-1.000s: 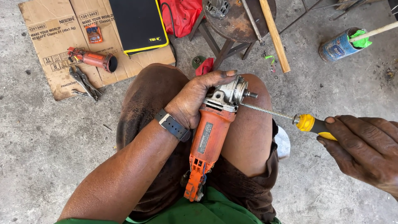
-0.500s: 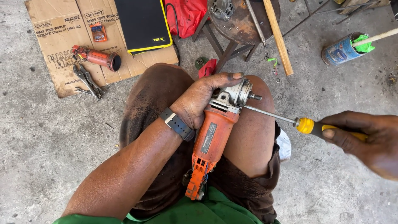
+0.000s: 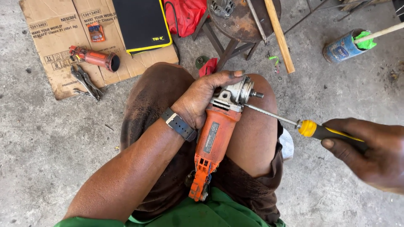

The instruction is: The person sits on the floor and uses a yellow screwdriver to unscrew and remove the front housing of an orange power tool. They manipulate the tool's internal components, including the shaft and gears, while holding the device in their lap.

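A left hand (image 3: 202,98) grips an orange grinder (image 3: 214,134) lying across the lap, while the right hand (image 3: 370,151), partly cut off, clenches a screwdriver (image 3: 311,128) whose tip meets the grinder's head.

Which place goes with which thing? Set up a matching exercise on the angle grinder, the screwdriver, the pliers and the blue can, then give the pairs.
Things:
1. angle grinder
2. screwdriver
3. pliers
4. blue can

Places:
A. on the cardboard
B. in the right hand
C. on the concrete floor, upper right
D. on the lap, under the left hand

Pairs: 1-D, 2-B, 3-A, 4-C
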